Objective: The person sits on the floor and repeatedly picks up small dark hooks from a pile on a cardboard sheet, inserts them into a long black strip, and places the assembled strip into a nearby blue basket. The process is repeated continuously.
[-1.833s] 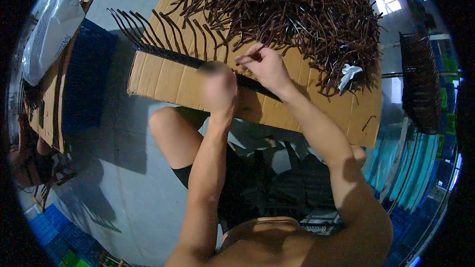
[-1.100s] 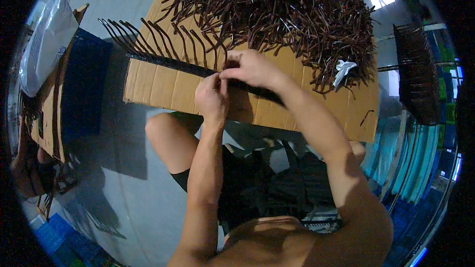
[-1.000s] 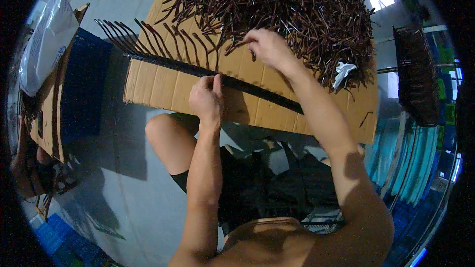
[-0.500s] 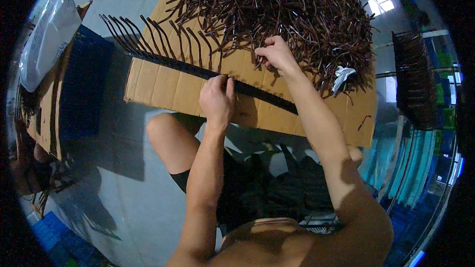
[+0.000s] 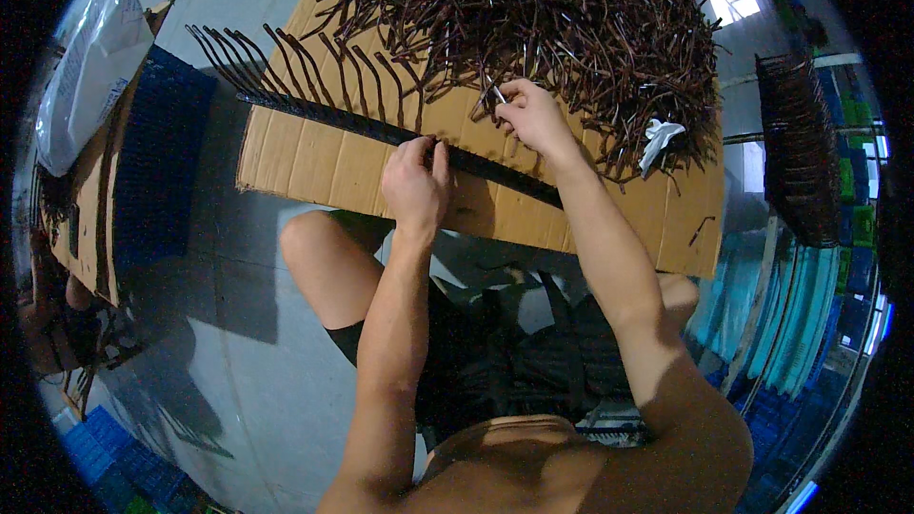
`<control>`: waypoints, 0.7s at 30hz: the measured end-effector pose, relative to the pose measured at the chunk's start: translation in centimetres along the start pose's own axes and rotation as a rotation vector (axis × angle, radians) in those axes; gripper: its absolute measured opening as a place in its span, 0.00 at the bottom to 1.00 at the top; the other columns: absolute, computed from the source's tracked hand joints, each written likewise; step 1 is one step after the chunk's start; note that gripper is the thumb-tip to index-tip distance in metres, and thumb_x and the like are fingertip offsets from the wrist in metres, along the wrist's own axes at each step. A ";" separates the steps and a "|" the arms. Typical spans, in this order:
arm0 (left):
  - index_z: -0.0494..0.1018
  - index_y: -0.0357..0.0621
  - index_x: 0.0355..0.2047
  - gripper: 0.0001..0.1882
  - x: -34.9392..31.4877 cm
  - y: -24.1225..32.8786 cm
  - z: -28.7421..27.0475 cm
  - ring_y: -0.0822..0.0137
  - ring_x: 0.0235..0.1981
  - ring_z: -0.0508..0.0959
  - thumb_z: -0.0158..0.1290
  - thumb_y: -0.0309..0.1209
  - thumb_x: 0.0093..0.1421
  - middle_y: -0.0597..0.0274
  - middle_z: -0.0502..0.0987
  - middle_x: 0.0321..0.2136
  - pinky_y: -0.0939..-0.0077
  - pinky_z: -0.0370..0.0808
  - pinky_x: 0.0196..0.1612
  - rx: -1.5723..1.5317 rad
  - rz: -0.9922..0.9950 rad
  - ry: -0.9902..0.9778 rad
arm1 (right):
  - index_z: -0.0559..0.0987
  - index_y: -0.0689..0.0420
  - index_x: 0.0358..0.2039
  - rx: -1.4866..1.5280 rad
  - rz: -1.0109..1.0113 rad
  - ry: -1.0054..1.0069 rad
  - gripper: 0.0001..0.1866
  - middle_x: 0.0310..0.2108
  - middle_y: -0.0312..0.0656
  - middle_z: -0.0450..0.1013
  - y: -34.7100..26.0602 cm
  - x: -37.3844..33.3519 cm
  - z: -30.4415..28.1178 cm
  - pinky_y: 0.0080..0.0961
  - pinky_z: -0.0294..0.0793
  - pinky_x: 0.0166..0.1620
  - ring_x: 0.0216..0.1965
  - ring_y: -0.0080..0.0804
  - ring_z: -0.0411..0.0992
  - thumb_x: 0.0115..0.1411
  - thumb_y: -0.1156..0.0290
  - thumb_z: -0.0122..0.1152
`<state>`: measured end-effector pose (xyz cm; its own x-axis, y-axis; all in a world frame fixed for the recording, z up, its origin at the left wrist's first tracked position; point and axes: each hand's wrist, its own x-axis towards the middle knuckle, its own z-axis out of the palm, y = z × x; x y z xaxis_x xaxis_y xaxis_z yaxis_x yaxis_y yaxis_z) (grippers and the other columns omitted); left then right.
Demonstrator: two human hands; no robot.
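Beside the rod heap (image 5: 562, 24), the right hand (image 5: 533, 118) pinches one rod (image 5: 497, 92); the left hand (image 5: 415, 183) grips the bar (image 5: 502, 173).

Dk brn rods (image 5: 562, 9) (partly silvery), blk bar (image 5: 495, 170), tan cardbd (image 5: 309, 157)

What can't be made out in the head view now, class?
Head view:
- Black bar: a stretch is hidden by the left hand; its right end, by the right forearm.
- Stick pile: far side cut off by the top edge; lower sticks buried.
- Right hand: grip too small to tell.
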<state>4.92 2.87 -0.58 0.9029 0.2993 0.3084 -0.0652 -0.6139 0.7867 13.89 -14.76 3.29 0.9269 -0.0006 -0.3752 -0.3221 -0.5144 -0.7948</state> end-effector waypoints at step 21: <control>0.75 0.39 0.30 0.08 0.0 0.0 -0.1 0.53 0.30 0.77 0.57 0.32 0.56 0.53 0.77 0.27 0.66 0.73 0.34 0.073 0.082 0.026 | 0.74 0.58 0.24 0.237 -0.005 -0.024 0.14 0.18 0.34 0.69 -3.0 -1.8 2.4 0.19 0.68 0.21 0.17 0.22 0.68 0.57 0.60 0.63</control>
<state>4.89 2.98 -0.54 0.8847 0.2642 0.3841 -0.1058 -0.6886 0.7174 12.74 -11.18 5.21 0.9247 0.0234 -0.3799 -0.3562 -0.2984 -0.8855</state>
